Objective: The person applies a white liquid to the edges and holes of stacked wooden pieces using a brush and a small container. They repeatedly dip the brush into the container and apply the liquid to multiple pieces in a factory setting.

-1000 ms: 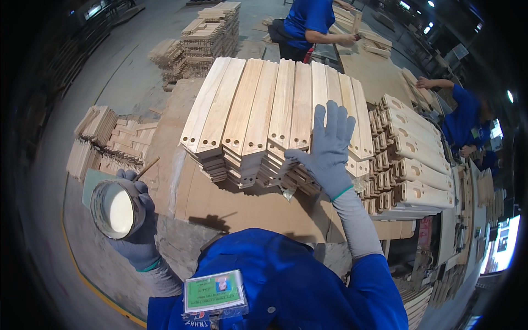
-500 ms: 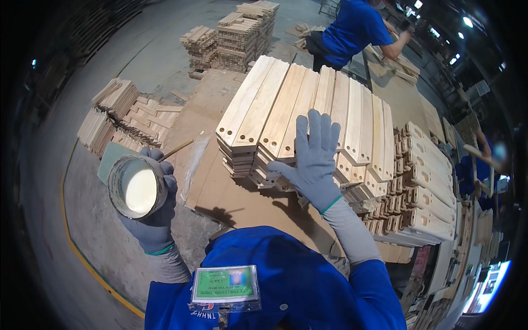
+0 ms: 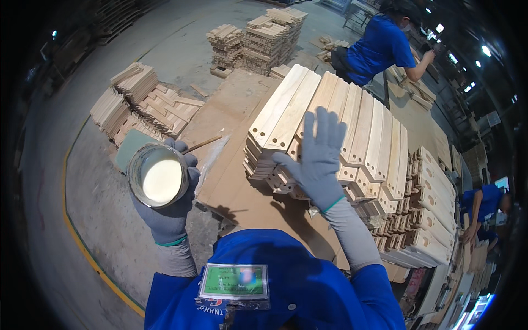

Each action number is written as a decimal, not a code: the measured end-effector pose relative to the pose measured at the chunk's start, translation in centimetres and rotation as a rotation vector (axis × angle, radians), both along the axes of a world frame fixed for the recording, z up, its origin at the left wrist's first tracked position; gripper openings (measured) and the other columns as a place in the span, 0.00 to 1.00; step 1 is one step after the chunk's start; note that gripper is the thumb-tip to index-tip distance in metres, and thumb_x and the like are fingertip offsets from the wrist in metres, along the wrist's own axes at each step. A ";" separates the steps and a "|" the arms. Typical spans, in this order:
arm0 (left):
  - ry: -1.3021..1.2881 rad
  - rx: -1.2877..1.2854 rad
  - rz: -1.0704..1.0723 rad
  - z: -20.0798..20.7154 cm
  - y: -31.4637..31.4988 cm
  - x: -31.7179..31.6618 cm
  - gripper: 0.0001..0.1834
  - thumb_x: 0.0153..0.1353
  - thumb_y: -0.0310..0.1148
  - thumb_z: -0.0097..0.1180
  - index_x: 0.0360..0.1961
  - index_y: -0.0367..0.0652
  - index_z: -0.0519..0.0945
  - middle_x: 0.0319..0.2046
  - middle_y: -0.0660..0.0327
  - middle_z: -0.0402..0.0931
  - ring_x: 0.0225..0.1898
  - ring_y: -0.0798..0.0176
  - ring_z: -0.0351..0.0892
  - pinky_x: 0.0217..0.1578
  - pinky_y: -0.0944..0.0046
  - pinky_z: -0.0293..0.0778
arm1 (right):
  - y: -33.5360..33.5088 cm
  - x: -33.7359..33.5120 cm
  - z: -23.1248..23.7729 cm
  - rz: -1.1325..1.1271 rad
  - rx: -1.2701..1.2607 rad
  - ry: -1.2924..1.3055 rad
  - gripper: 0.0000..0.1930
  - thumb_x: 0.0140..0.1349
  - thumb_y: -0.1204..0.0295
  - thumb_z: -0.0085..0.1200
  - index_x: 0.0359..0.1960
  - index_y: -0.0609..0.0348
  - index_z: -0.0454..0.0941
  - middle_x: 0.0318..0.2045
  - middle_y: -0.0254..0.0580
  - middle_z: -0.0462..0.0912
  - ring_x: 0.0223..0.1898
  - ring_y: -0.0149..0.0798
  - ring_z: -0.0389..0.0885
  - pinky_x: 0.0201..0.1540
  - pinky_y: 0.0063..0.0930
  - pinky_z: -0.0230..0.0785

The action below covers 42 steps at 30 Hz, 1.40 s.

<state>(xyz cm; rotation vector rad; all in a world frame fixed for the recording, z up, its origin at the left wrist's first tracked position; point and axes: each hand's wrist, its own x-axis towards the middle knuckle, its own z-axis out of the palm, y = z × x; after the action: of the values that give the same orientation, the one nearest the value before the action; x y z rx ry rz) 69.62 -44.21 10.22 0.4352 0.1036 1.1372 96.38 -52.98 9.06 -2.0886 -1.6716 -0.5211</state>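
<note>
My left hand (image 3: 162, 220), in a grey glove, is closed round a cup (image 3: 132, 184) with a crusted rim. White, creamy liquid (image 3: 160, 181) lies inside it. A thin brown stick (image 3: 202, 144) juts out past my left fingers; whether they grip it too is hidden. Behind the cup shows a flat grey-green piece (image 3: 133, 146). My right hand (image 3: 318, 170), gloved alike, is spread flat over the near end of a stack of pale wooden slats (image 3: 289, 107). Dark round holes mark the slats' ends. Whether the palm presses on the wood, I cannot tell.
Right of the slats are stacked wooden pieces with cut-outs (image 3: 432, 203). Cardboard (image 3: 234, 192) lies beneath the slats. Wood piles stand at left (image 3: 132, 88) and farther back (image 3: 269, 41). A co-worker in blue (image 3: 379, 47) bends over a far bench; another person (image 3: 484, 203) is at right.
The view has shifted, so the stacks sit farther right and lower. My right hand, still spread, has moved left relative to the slats. My left hand keeps hold of the cup.
</note>
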 end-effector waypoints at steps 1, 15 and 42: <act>0.022 0.019 0.019 -0.1 0.0 0.1 0.36 0.68 0.51 0.34 0.64 0.27 0.56 0.55 0.36 0.65 0.50 0.40 0.74 0.49 0.46 0.77 | 0.7 -0.7 -0.3 0.012 -0.003 -0.014 0.52 0.47 0.43 0.61 0.65 0.69 0.54 0.65 0.62 0.52 0.66 0.66 0.45 0.66 0.64 0.30; -0.028 -0.114 -0.133 -0.2 1.7 -0.2 0.39 0.67 0.58 0.36 0.62 0.31 0.60 0.52 0.41 0.67 0.49 0.41 0.73 0.48 0.45 0.76 | 3.9 -1.1 -1.4 -0.171 0.085 -0.063 0.47 0.46 0.51 0.65 0.61 0.71 0.59 0.62 0.61 0.56 0.65 0.64 0.49 0.65 0.65 0.38; 0.263 0.014 -0.610 -0.8 9.9 -2.7 0.41 0.65 0.59 0.37 0.61 0.27 0.61 0.49 0.39 0.71 0.43 0.43 0.78 0.34 0.52 0.82 | -0.4 -12.5 -5.7 -0.092 0.589 1.336 0.30 0.56 0.76 0.60 0.60 0.68 0.61 0.41 0.47 0.79 0.29 0.31 0.78 0.32 0.21 0.72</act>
<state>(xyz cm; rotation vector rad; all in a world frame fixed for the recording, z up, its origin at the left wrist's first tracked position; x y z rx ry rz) 66.88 -34.29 9.38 0.5784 0.1785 0.4786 83.85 -53.41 3.40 -1.4217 -0.5291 0.3283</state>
